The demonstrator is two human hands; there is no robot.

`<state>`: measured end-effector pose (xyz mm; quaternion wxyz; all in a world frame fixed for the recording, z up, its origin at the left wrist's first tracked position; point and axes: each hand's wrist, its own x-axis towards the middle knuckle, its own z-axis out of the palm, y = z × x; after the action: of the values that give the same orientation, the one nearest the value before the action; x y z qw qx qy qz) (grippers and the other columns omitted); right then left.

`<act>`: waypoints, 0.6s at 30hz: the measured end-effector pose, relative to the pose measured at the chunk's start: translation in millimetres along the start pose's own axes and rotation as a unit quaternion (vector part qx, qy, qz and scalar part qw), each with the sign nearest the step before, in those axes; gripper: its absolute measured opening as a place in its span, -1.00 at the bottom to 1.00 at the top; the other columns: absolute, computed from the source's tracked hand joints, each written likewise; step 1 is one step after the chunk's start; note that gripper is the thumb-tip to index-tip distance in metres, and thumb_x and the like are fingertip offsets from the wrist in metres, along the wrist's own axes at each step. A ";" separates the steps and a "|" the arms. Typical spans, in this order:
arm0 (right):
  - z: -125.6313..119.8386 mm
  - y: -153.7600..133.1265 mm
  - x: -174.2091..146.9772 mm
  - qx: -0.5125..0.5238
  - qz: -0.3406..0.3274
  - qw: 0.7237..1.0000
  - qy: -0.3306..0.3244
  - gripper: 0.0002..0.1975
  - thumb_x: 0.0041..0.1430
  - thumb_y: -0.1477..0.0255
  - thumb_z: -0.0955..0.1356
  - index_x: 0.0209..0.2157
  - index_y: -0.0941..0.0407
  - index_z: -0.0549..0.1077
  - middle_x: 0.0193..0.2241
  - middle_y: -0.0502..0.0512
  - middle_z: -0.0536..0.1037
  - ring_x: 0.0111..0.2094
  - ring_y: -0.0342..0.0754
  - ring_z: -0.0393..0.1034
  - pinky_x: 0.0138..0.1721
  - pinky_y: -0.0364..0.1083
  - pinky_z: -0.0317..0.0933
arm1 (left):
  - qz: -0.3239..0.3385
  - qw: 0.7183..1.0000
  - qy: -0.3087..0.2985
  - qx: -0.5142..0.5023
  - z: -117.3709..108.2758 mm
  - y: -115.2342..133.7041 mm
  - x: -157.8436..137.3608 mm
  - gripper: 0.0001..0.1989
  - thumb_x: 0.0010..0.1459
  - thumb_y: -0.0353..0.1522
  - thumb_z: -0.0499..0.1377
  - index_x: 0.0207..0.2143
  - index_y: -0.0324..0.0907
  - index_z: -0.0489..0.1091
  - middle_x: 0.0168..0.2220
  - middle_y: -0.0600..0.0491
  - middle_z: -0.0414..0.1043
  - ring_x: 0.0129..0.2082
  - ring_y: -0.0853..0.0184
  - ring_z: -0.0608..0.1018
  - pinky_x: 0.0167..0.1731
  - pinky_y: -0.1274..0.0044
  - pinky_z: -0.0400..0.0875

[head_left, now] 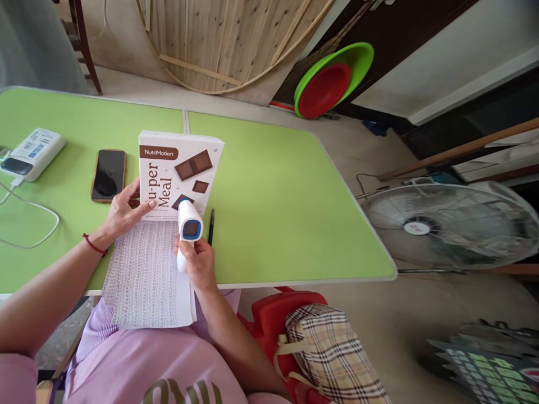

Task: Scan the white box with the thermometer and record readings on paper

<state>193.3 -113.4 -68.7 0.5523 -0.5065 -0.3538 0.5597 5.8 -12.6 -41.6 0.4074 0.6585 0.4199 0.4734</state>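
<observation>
My left hand point(127, 209) grips the lower left edge of a white box point(168, 174) with brown chocolate pictures, its thumb across the front. The box stands upright on the green table. In my right hand point(201, 262) is a white infrared thermometer point(190, 224), fingers wrapped round its handle. Its blue-rimmed screen faces me and its far end is close to the box's lower right front; whether they touch I cannot tell. Beneath lies a stack of written paper sheets point(147, 275), overhanging the table's front edge. A black pen point(211, 226) lies just right of the thermometer.
On the green table point(278, 196) a phone point(108, 175) lies left of the box. A white power bank point(36, 152) with a cable is farther left. A standing fan point(446, 227) is beyond the right edge. A plaid bag point(332, 348) rests on a red chair point(269, 314).
</observation>
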 end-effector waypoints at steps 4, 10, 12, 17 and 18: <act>0.1 3.2 0.1 -0.002 0.006 1.000 -0.004 -0.68 -0.05 0.13 0.48 -0.47 0.09 0.45 -0.58 -0.05 0.39 -0.53 -0.16 0.20 -0.48 -0.12 0.11 | 0.003 1.000 0.001 0.000 -1.1 -1.5 -0.1 -0.56 0.14 -0.08 0.38 -0.08 -0.18 0.51 0.00 -0.10 0.57 -0.13 0.14 0.65 -0.21 0.38 0.68; 0.2 4.6 0.1 -0.011 0.002 1.000 -0.007 -0.67 -0.03 0.12 0.46 -0.48 0.09 0.42 -0.58 -0.07 0.33 -0.53 -0.16 0.16 -0.47 -0.11 0.09 | -0.007 1.000 0.003 0.013 -1.5 -3.3 -0.8 -0.56 0.15 -0.08 0.36 -0.06 -0.19 0.50 -0.03 -0.11 0.58 -0.11 0.11 0.65 -0.21 0.36 0.68; 0.3 4.2 -0.1 -0.008 0.003 1.000 -0.007 -0.68 -0.04 0.13 0.47 -0.48 0.09 0.43 -0.58 -0.07 0.33 -0.52 -0.16 0.16 -0.46 -0.11 0.09 | -0.011 1.000 0.004 0.012 -1.2 -3.8 -0.9 -0.54 0.14 -0.07 0.36 -0.05 -0.19 0.49 -0.03 -0.11 0.57 -0.09 0.10 0.65 -0.19 0.34 0.67; 0.7 4.2 0.3 0.003 0.006 1.000 -0.013 -0.68 -0.03 0.13 0.47 -0.50 0.08 0.41 -0.59 -0.08 0.32 -0.53 -0.17 0.15 -0.47 -0.11 0.09 | -0.013 1.000 0.001 0.006 -1.1 -5.2 -0.9 -0.53 0.15 -0.06 0.35 -0.03 -0.18 0.48 0.02 -0.11 0.55 -0.05 0.09 0.64 -0.17 0.33 0.67; 0.7 4.5 0.3 0.004 0.005 1.000 -0.013 -0.68 -0.03 0.13 0.47 -0.50 0.08 0.41 -0.59 -0.08 0.32 -0.53 -0.17 0.14 -0.47 -0.11 0.08 | -0.013 1.000 0.000 0.003 -1.3 -5.3 -0.9 -0.53 0.15 -0.06 0.35 -0.02 -0.18 0.48 0.04 -0.11 0.55 -0.04 0.09 0.64 -0.16 0.35 0.67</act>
<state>191.5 -113.6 -72.8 0.5468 -0.4989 -0.3561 0.5704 3.5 -11.6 -46.6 0.4113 0.6545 0.4295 0.4670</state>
